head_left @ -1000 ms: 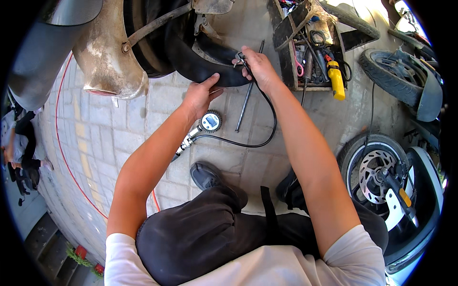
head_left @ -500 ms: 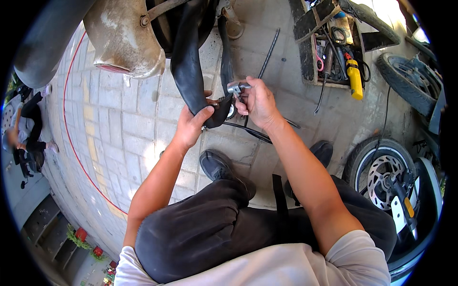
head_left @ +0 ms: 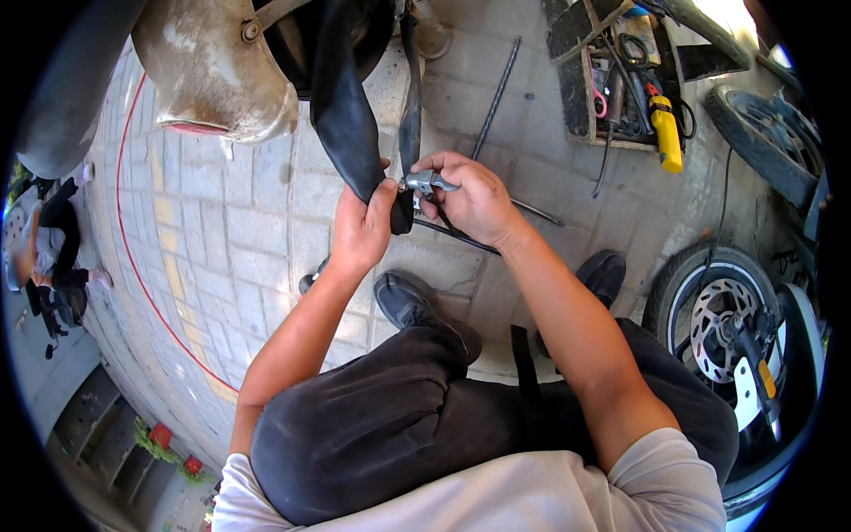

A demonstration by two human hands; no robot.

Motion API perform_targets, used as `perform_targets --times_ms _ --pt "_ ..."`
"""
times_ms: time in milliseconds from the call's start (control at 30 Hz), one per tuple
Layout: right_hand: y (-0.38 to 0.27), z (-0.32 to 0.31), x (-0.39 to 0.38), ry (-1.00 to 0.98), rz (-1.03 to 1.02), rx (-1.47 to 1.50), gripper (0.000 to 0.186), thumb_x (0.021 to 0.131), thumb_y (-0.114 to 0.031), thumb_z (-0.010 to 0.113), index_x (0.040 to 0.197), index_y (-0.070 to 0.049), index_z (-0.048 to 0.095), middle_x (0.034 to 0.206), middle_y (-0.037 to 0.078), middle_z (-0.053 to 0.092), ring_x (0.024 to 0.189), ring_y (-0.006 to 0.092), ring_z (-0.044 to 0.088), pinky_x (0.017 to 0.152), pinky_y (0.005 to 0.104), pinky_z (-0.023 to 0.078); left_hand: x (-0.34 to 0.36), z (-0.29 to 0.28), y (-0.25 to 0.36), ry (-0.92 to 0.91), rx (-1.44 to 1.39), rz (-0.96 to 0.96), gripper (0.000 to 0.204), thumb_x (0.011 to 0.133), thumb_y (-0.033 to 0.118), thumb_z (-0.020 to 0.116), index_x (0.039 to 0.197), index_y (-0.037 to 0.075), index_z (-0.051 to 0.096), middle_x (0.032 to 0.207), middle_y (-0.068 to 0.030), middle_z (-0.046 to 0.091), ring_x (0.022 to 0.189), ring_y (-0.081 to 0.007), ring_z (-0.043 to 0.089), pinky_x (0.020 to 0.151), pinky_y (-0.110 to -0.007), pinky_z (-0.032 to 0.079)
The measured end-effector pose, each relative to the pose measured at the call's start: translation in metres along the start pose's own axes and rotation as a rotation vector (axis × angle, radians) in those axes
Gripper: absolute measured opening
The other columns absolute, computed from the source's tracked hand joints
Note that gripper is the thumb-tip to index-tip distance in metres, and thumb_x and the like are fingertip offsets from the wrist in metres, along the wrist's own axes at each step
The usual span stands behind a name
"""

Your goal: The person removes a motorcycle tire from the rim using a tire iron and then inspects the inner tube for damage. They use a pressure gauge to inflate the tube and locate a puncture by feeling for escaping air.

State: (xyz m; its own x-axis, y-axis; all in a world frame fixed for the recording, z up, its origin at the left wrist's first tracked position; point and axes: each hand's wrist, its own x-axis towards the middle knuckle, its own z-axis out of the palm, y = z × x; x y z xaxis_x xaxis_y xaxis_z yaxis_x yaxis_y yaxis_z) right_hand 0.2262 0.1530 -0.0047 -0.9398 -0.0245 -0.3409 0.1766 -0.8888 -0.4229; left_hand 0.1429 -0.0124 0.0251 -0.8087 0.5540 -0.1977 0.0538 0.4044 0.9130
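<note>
A black rubber inner tube (head_left: 341, 111) hangs down from the wheel area of a vehicle, limp and folded over at its lower end. My left hand (head_left: 363, 226) is closed on this lower fold, thumb on top. In my right hand (head_left: 479, 202) is a silver metal air chuck (head_left: 427, 183) with a lever, gripped between thumb and fingers. Its nozzle meets a small metal valve stem (head_left: 402, 186) beside my left thumb; whether it is locked on cannot be seen. A black hose (head_left: 456, 234) runs below my right hand.
A worn vehicle body (head_left: 222, 75) stands upper left. At upper right is a wooden toolbox (head_left: 581, 106) with a yellow-handled tool (head_left: 665, 133). A metal rod (head_left: 498, 97) lies on the paving. Right: a wheel with brake disc (head_left: 700, 310). A red hose (head_left: 133, 244) and a person (head_left: 49, 239) are left.
My right hand has moved the air chuck down and left, from above the tube's fold to the valve stem. My left hand has turned and shifted slightly right with the tube.
</note>
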Motion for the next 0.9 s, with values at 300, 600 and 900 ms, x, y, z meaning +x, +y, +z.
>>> perform_targets --times_ms 300,600,900 --pt "-0.005 0.008 0.009 0.049 -0.047 -0.568 0.032 0.086 -0.002 0.035 0.106 0.005 0.059 0.097 0.009 0.062 0.089 0.017 0.059 0.081 0.0303 0.048 0.005 -0.004 0.002 -0.025 0.194 0.075 0.026 0.1 0.018 0.051 0.118 -0.001 0.054 0.099 -0.0106 0.061 0.09 -0.0189 0.058 0.081 -0.032 0.047" --pt "-0.013 0.02 0.014 0.119 -0.105 -1.001 0.032 0.097 -0.022 0.046 0.09 0.005 0.061 0.076 0.015 0.064 0.074 0.0233 0.062 0.072 0.0363 0.048 0.007 0.005 0.026 -0.076 -0.077 -0.08 0.03 0.104 0.024 0.042 0.099 -0.002 0.058 0.073 -0.0091 0.062 0.065 -0.0181 0.063 0.059 -0.032 0.049" --pt "0.015 0.039 0.006 0.399 -0.166 -0.745 0.047 0.102 -0.035 0.043 0.08 0.004 0.06 0.06 0.012 0.058 0.058 0.0194 0.06 0.057 0.0359 0.047 0.002 0.008 0.034 -0.051 -0.062 -0.118 0.037 0.104 0.033 0.044 0.109 -0.001 0.056 0.09 -0.002 0.056 0.081 -0.01 0.049 0.073 -0.026 0.043"
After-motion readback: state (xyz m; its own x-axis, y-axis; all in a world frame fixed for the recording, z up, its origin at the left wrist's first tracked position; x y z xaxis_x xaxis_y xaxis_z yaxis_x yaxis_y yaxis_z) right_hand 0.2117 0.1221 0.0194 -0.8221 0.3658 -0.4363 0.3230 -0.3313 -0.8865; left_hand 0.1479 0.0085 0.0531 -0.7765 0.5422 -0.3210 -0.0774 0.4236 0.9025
